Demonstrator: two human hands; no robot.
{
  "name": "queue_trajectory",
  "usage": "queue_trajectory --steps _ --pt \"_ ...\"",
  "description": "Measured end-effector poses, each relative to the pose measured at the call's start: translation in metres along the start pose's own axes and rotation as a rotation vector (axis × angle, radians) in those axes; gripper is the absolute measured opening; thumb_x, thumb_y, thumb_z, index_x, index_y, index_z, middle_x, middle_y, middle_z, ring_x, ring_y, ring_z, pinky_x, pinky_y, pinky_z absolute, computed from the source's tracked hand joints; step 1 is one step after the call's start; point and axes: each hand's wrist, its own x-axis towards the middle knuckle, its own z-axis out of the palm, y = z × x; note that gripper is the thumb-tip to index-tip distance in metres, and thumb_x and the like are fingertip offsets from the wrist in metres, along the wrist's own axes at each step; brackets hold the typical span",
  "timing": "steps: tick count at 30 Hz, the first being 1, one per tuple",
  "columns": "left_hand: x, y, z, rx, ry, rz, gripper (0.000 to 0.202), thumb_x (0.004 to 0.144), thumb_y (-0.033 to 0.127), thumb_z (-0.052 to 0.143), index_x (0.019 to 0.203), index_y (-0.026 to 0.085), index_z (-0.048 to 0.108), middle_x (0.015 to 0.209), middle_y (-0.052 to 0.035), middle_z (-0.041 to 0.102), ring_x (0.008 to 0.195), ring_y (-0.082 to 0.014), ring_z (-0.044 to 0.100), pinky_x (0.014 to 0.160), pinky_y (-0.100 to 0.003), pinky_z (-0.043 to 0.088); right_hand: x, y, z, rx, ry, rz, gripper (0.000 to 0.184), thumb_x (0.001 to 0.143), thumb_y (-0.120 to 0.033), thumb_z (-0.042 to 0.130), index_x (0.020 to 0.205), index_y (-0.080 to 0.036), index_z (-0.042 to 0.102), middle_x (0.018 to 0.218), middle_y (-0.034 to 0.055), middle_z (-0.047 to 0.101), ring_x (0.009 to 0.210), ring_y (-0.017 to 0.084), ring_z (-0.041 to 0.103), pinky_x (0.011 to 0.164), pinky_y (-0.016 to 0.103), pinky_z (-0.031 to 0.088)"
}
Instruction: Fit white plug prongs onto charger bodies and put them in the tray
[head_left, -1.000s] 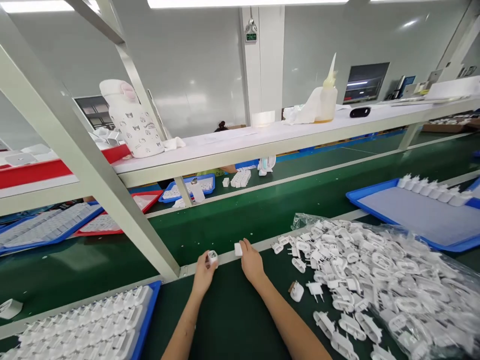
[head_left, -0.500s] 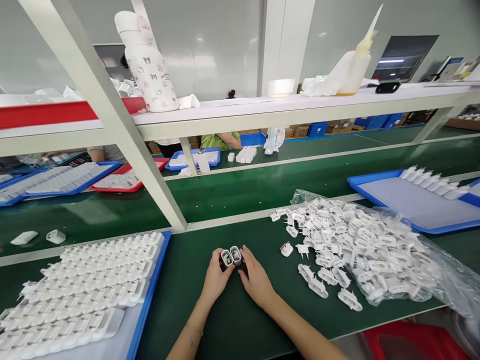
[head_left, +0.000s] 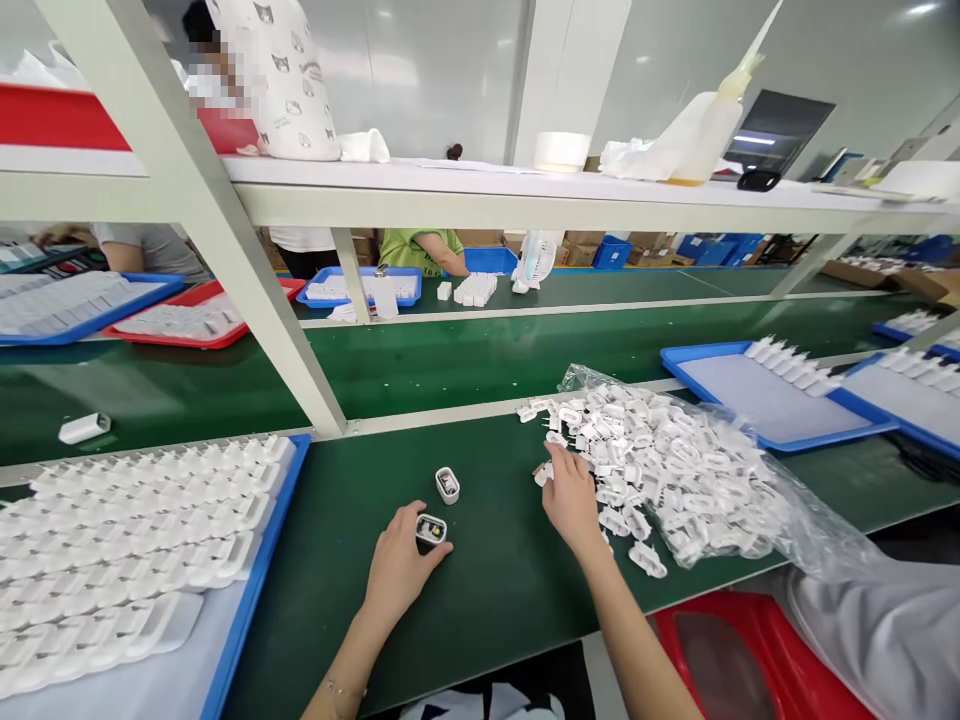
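Note:
My left hand [head_left: 405, 560] grips a white charger housing [head_left: 431, 518] between thumb and fingers. Its open end faces up and shows small electronic parts inside. Just beyond it, a second white charger housing [head_left: 448, 486] stands on the green table, also open at the top and apart from my hand. My right hand [head_left: 571, 495] is at the left edge of a heap of white plug caps [head_left: 675, 460]. Its fingers bend down among the nearest pieces, with one cap [head_left: 544, 474] beside them. Whether they pinch one is hidden.
A blue-rimmed tray [head_left: 259, 575] with rows of white housings lies on the left. The heap rests on a clear plastic bag [head_left: 817, 530]. Farther right is another blue tray [head_left: 795, 445]. A metal post [head_left: 277, 320] supports the shelf ahead. Co-workers sit beyond; a red stool [head_left: 772, 650] stands at lower right.
My hands have parted. The second housing now stands alone on the table, while my right hand has moved right to the plug caps. The camera view has shifted too.

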Motion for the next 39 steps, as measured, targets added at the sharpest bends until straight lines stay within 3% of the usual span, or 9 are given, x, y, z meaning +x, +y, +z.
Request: queue_trajectory --steps 4,7,12,18,24,28,33,36,39 --pt "-0.013 0.004 -0.002 0.041 -0.091 0.018 0.045 0.076 0.036 0.059 0.118 0.023 0.047 0.118 -0.0064 0.057 0.109 -0.0267 0.052 0.088 -0.039 0.038 0.019 0.026 -0.001 0.072 -0.278 -0.073 0.036 0.074 -0.002 0.042 0.099 -0.02 0.061 0.112 0.0094 0.061 0.114 0.029 0.047 0.095 0.046 0.032" --pt "-0.018 0.001 -0.004 0.024 -0.137 0.095 0.032 0.081 0.031 0.054 0.112 0.025 0.051 0.109 -0.0035 0.06 0.101 -0.0239 0.053 0.085 -0.038 0.038 0.023 0.028 -0.004 0.222 -0.376 0.027 0.017 0.082 -0.015 0.043 0.088 -0.019 0.059 0.09 0.008 0.064 0.089 0.023 0.059 0.082 0.039 0.042" --pt "-0.023 -0.003 -0.004 0.015 -0.119 0.171 0.021 0.085 0.032 0.049 0.103 0.024 0.056 0.093 -0.0024 0.06 0.088 -0.022 0.052 0.078 -0.036 0.038 0.01 0.013 -0.013 0.947 -0.492 0.379 0.03 0.08 -0.048 0.056 0.092 -0.021 0.056 0.079 0.0018 0.062 0.073 0.017 0.061 0.067 0.029 0.048" --pt "-0.026 -0.005 -0.004 -0.012 -0.112 0.195 0.022 0.085 0.034 0.049 0.104 0.024 0.055 0.092 -0.003 0.058 0.086 -0.0213 0.05 0.077 -0.036 0.038 -0.025 -0.02 0.009 1.226 -0.484 0.502 0.03 0.077 -0.049 0.062 0.085 -0.02 0.058 0.045 -0.0103 0.035 0.036 0.004 0.026 0.039 0.018 0.022" --pt "-0.026 -0.003 -0.009 -0.047 -0.122 0.187 0.027 0.084 0.03 0.049 0.11 0.025 0.052 0.098 -0.003 0.057 0.09 -0.0211 0.05 0.081 -0.037 0.037 -0.039 -0.045 0.019 1.162 -0.709 0.351 0.029 0.07 -0.036 0.07 0.094 -0.021 0.062 0.053 -0.0083 0.043 0.045 0.008 0.04 0.052 0.023 0.036" --pt "-0.036 0.001 -0.015 -0.125 -0.17 0.193 0.053 0.079 0.017 0.046 0.13 0.027 0.036 0.094 -0.0016 0.057 0.083 -0.0178 0.051 0.083 -0.035 0.038 -0.036 -0.049 0.02 0.959 -0.523 0.274 0.018 0.072 -0.033 0.069 0.085 -0.021 0.066 0.055 -0.007 0.04 0.051 0.009 0.039 0.055 0.023 0.037" --pt "-0.047 0.002 -0.013 -0.229 -0.253 0.081 0.047 0.073 0.008 0.039 0.117 0.022 0.041 0.074 0.0023 0.052 0.067 -0.0146 0.049 0.072 -0.031 0.044 -0.04 -0.048 0.021 1.191 -0.517 0.454 0.026 0.074 -0.045 0.067 0.085 -0.021 0.061 0.083 0.001 0.059 0.068 0.014 0.056 0.067 0.029 0.048" --pt "-0.043 0.003 -0.013 -0.286 -0.191 0.072 0.053 0.071 0.006 0.038 0.122 0.02 0.037 0.107 -0.0068 0.055 0.097 -0.0188 0.053 0.086 -0.035 0.045 -0.044 -0.046 0.021 1.348 -0.585 0.589 0.032 0.073 -0.047 0.068 0.089 -0.021 0.057 0.084 0.0021 0.062 0.069 0.015 0.059 0.072 0.035 0.052" --pt "-0.036 0.004 -0.021 -0.293 -0.338 0.229 0.074 0.068 0.007 0.043 0.137 0.027 0.026 0.135 -0.0071 0.044 0.126 -0.0253 0.036 0.103 -0.045 0.033 -0.049 -0.044 0.02 1.356 -0.595 0.589 0.032 0.071 -0.043 0.071 0.089 -0.02 0.059 0.087 0.0031 0.063 0.076 0.017 0.061 0.082 0.038 0.05"
